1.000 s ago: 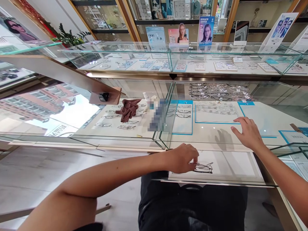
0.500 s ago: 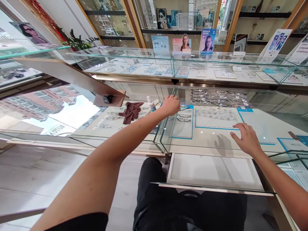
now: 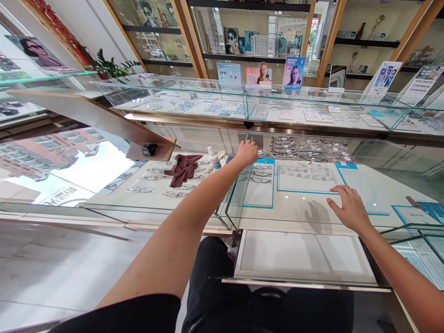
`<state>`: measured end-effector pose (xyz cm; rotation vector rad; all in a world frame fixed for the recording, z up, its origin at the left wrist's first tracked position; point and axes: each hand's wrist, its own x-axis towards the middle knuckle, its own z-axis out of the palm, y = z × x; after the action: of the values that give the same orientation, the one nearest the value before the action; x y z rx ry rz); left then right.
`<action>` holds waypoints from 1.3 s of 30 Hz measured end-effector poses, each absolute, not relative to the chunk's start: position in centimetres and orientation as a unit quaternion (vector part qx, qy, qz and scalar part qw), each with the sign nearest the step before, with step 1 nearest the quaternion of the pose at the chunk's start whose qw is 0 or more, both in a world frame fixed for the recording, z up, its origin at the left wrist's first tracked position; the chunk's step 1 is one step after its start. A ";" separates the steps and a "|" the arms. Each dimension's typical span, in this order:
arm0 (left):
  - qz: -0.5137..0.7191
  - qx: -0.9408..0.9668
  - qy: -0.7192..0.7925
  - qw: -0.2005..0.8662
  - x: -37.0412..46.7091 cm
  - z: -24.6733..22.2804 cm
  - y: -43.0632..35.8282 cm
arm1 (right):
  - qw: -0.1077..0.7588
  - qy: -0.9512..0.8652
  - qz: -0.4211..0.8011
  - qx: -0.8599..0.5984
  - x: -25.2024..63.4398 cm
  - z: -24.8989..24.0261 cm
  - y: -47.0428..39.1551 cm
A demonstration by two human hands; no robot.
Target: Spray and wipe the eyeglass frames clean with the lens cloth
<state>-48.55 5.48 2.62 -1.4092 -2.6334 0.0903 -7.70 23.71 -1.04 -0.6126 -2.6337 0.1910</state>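
Note:
My left hand [image 3: 247,152] reaches far forward over the glass divider of the showcase, its fingers curled downward. Whatever its fingertips may hold is hidden. Just right of it, several eyeglasses [image 3: 262,174] lie in a row on a blue-edged white panel [image 3: 258,199]. My right hand [image 3: 348,209] hovers open above the glass counter [image 3: 298,215], fingers apart and nothing in them. A blue-framed sheet [image 3: 305,178] shows beneath the glass near its fingertips.
Left of the divider are a brown cloth [image 3: 183,170], a spray bottle [image 3: 213,158] and more eyeglasses [image 3: 140,189]. An open white drawer [image 3: 301,254] juts out over my lap. More frames [image 3: 282,148] lie at the back. Another display case [image 3: 194,88] stands beyond.
The view has tilted up and shifted slightly, so the counter sits lower in it. My left hand stays near the divider, a little nearer its top edge. My right hand remains open over the glass.

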 end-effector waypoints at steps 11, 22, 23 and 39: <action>-0.044 -0.482 -0.871 0.088 -44.5 5.8 2.7 | 0.201 -0.951 0.075 -0.224 -7.7 -0.9 23.8; -0.203 -0.683 -0.632 -0.305 -26.1 3.7 -7.1 | 0.206 -0.949 0.061 -0.230 -7.4 -1.0 23.5; -0.185 -0.690 -0.631 -0.303 -25.1 2.9 -7.4 | 0.208 -0.949 0.059 -0.229 -7.4 -1.0 23.5; -0.077 -0.456 -0.883 -0.085 -29.9 -8.8 4.0 | 0.200 -0.950 0.062 -0.232 -7.6 -0.7 23.3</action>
<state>-29.90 4.04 -8.82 -1.5144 -2.9337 -0.2574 -7.64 23.33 -0.68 -0.6485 -2.6549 0.1721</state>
